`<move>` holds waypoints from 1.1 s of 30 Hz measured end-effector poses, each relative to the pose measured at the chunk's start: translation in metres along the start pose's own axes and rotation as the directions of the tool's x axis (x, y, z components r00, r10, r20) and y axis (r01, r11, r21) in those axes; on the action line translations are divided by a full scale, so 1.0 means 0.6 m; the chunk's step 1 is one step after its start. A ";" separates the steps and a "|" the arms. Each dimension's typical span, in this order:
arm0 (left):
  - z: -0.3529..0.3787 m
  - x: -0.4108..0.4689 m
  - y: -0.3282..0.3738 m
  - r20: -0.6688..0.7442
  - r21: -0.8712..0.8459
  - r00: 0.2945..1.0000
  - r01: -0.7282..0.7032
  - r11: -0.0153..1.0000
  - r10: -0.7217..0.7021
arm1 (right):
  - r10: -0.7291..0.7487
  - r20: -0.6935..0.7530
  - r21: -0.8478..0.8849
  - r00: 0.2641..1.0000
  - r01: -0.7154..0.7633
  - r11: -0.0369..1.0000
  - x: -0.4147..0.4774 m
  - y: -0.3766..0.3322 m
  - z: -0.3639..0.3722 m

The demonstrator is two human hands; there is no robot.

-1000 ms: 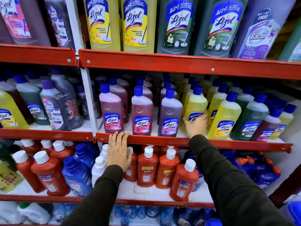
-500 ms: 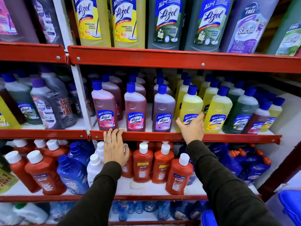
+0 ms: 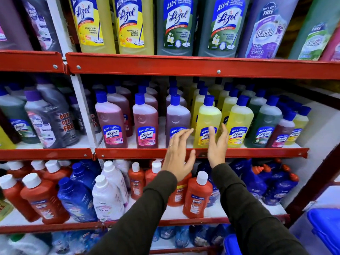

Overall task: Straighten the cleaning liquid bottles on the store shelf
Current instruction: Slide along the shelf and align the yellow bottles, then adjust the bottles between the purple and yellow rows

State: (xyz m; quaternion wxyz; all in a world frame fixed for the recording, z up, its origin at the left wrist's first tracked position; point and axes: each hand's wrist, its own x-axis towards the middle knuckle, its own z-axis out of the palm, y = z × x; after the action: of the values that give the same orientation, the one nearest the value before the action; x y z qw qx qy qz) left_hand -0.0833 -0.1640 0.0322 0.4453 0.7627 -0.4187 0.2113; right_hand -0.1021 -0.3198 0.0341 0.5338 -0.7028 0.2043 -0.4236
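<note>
Blue-capped cleaner bottles stand in rows on the middle red shelf [image 3: 139,153]. At the front are two pink bottles [image 3: 110,124], a purple bottle [image 3: 177,116], and a yellow bottle [image 3: 208,118] that leans slightly right. My left hand [image 3: 177,155] is open with spread fingers, in front of the purple bottle's label. My right hand [image 3: 218,144] is open too, its fingers raised on either side of the yellow bottle's lower part, without gripping it. Both arms wear dark sleeves.
More yellow [image 3: 239,122], green [image 3: 265,122] and dark red [image 3: 284,131] bottles continue to the right. Large bottles [image 3: 176,24] fill the upper shelf. Orange [image 3: 197,196], white [image 3: 108,197] and blue bottles crowd the lower shelf. A blue bin [image 3: 323,229] sits at lower right.
My left hand left the shelf's red edge and moved right and up to the purple bottle. My right hand let go of the yellow bottle's base and opened.
</note>
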 end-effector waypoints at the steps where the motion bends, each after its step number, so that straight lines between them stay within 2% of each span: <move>1: 0.012 0.015 0.016 0.045 -0.090 0.999 0.029 0.996 -0.025 | 0.008 0.004 0.034 1.000 -0.008 0.999 0.002 0.000 -0.004; 4: 0.052 0.053 0.046 0.150 -0.300 0.971 0.224 0.927 -0.186 | 0.051 0.055 0.130 0.997 -0.057 0.990 0.010 -0.005 -0.018; 8: 0.081 0.091 0.067 0.209 -0.424 0.885 0.465 0.778 -0.415 | 0.123 0.179 0.194 0.976 -0.158 0.968 0.026 -0.004 -0.035; 10: 0.088 0.097 0.069 0.232 -0.467 0.856 0.515 0.719 -0.462 | 0.137 0.227 0.197 0.964 -0.183 0.963 0.027 -0.002 -0.042; 17: 0.097 0.097 0.060 0.234 -0.540 0.853 0.513 0.667 -0.466 | 0.095 0.237 0.258 0.967 -0.157 0.953 0.023 0.005 -0.045; 23: 0.105 0.098 0.049 0.254 -0.489 0.835 0.546 0.681 -0.488 | 0.081 0.220 0.277 0.972 -0.142 0.950 0.018 0.006 -0.043; 28: 0.113 0.098 0.043 0.242 -0.419 0.836 0.548 0.724 -0.493 | 0.040 0.186 0.136 0.982 -0.067 0.988 0.010 0.006 -0.041; 31: 0.121 0.083 0.039 0.181 -0.360 0.853 0.521 0.774 -0.490 | -0.008 0.068 0.099 0.998 0.001 0.995 0.000 0.005 -0.038; 33: 0.118 0.063 0.037 0.061 -0.413 0.879 0.454 0.790 -0.473 | -0.067 -0.063 0.124 0.996 0.075 0.990 -0.014 0.004 -0.028</move>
State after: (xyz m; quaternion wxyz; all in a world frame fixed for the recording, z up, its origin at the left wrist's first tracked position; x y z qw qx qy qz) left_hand -0.0843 -0.2473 0.0333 0.6443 0.7245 -0.2441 0.0191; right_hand -0.1200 -0.3244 0.0298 0.5553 -0.6619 0.1676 -0.4749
